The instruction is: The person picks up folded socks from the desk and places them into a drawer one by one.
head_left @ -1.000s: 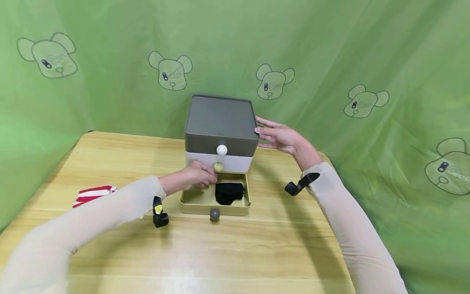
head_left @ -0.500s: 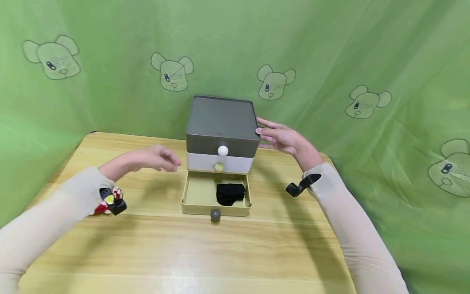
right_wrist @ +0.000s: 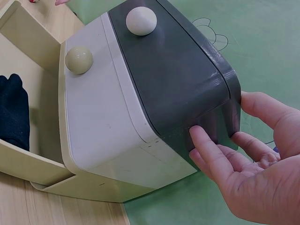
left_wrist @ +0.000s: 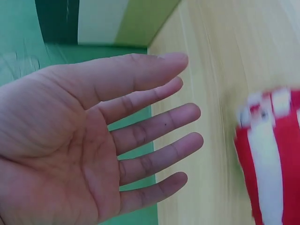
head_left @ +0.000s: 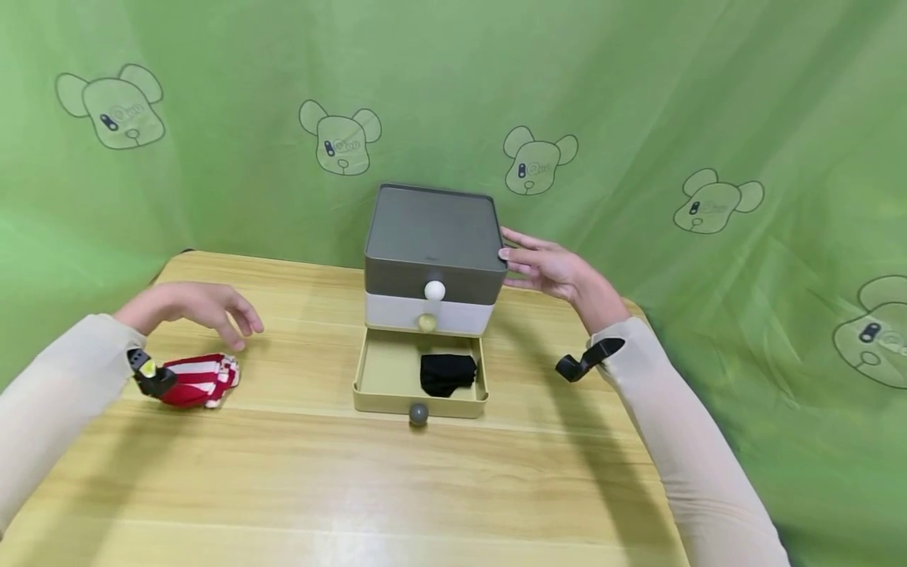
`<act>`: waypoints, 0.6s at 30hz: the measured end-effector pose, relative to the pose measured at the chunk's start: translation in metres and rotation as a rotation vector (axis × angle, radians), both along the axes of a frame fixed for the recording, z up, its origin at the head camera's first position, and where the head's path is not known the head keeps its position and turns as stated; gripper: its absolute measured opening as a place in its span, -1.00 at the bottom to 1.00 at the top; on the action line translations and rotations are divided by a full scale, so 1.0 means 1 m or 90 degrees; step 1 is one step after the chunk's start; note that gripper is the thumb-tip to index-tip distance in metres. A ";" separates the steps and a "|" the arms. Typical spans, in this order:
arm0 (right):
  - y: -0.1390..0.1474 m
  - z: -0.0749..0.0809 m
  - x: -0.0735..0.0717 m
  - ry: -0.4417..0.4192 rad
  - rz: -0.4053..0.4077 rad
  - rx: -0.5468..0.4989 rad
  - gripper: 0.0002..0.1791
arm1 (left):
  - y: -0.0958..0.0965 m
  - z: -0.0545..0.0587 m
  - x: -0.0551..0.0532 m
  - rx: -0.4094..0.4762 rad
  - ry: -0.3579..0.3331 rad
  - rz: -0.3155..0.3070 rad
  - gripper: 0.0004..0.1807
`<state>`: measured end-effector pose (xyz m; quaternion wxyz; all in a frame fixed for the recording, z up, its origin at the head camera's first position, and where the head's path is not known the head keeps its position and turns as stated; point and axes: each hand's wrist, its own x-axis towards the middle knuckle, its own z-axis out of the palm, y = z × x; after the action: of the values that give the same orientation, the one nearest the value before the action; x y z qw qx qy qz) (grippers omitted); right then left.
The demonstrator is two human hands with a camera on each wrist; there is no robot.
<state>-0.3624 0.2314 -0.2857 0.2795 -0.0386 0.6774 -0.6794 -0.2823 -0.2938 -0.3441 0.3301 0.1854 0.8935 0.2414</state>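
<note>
My left hand hovers at the left, fingers spread and nothing in them. Just nearer the front lies a folded red-and-white striped cloth, which the left wrist view shows apart from the fingertips. My right hand touches the right side of a small three-tier drawer unit, its thumb up by the top rim and its fingers fairly straight along the wall. The bottom drawer is pulled out toward me. Inside it, on the right, rests a folded black cloth.
A white knob marks the dark grey top drawer, a pale yellow knob the light middle one; both are closed. A grey knob juts from the open drawer's front. Green curtain hangs behind the wooden table.
My left hand has come out of the bottom drawer and swung left to above the striped cloth. The black cloth stays in the drawer. My right hand keeps its place on the unit.
</note>
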 end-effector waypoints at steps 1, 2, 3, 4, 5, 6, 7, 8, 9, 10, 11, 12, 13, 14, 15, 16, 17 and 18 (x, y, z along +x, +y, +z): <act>0.000 0.000 0.000 0.000 -0.001 -0.001 -0.22 | -0.005 -0.001 -0.001 -0.005 -0.005 -0.003 -0.43; 0.001 -0.001 0.000 -0.001 -0.002 -0.001 -0.22 | -0.010 -0.002 -0.001 -0.011 -0.012 -0.006 -0.42; 0.001 -0.001 0.000 -0.002 -0.004 -0.002 -0.22 | -0.015 -0.003 -0.001 -0.017 -0.020 -0.006 -0.41; 0.001 -0.001 0.000 -0.002 -0.004 -0.003 -0.22 | -0.020 -0.003 -0.001 -0.024 -0.028 -0.008 -0.40; 0.001 -0.002 -0.001 -0.003 -0.005 -0.003 -0.22 | -0.024 -0.004 -0.001 -0.030 -0.039 -0.008 -0.39; 0.002 -0.002 -0.001 -0.003 -0.005 -0.003 -0.22 | -0.028 -0.005 -0.001 -0.034 -0.049 -0.009 -0.39; 0.002 -0.002 -0.001 -0.004 -0.006 -0.005 -0.22 | -0.031 -0.006 -0.001 -0.039 -0.059 -0.009 -0.38; 0.002 -0.003 -0.001 -0.004 -0.006 -0.006 -0.22 | -0.035 -0.007 -0.001 -0.042 -0.068 -0.009 -0.37; 0.003 -0.003 -0.001 -0.005 -0.007 -0.006 -0.22 | -0.038 -0.008 -0.001 -0.043 -0.077 -0.008 -0.37; 0.003 -0.004 -0.001 -0.005 -0.007 -0.008 -0.23 | -0.040 -0.010 -0.001 -0.044 -0.086 -0.007 -0.38; 0.004 -0.004 -0.001 -0.006 -0.008 -0.008 -0.23 | -0.043 -0.012 0.000 -0.043 -0.096 -0.005 -0.38; 0.004 -0.004 -0.001 -0.006 -0.008 -0.009 -0.23 | -0.045 -0.014 0.000 -0.043 -0.105 -0.004 -0.39; 0.004 -0.004 -0.001 -0.007 -0.009 -0.011 -0.23 | -0.047 -0.016 0.000 -0.042 -0.115 0.000 -0.39; 0.004 -0.005 -0.001 -0.008 -0.010 -0.012 -0.23 | -0.048 -0.019 0.000 -0.041 -0.125 0.003 -0.39; 0.004 -0.005 -0.001 -0.009 -0.011 -0.012 -0.23 | -0.049 -0.021 0.001 -0.039 -0.135 0.006 -0.40; 0.004 -0.005 -0.001 -0.009 -0.012 -0.013 -0.23 | -0.050 -0.024 0.001 -0.038 -0.142 0.008 -0.40; 0.004 -0.005 -0.001 -0.010 -0.013 -0.013 -0.23 | -0.050 -0.026 0.002 -0.036 -0.149 0.011 -0.40; 0.004 -0.005 -0.001 -0.013 -0.014 -0.016 -0.22 | -0.051 -0.029 0.002 -0.035 -0.151 0.015 -0.40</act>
<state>-0.3635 0.2354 -0.2903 0.2781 -0.0277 0.6664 -0.6913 -0.2802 -0.3446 -0.3727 0.4357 0.1355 0.8566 0.2407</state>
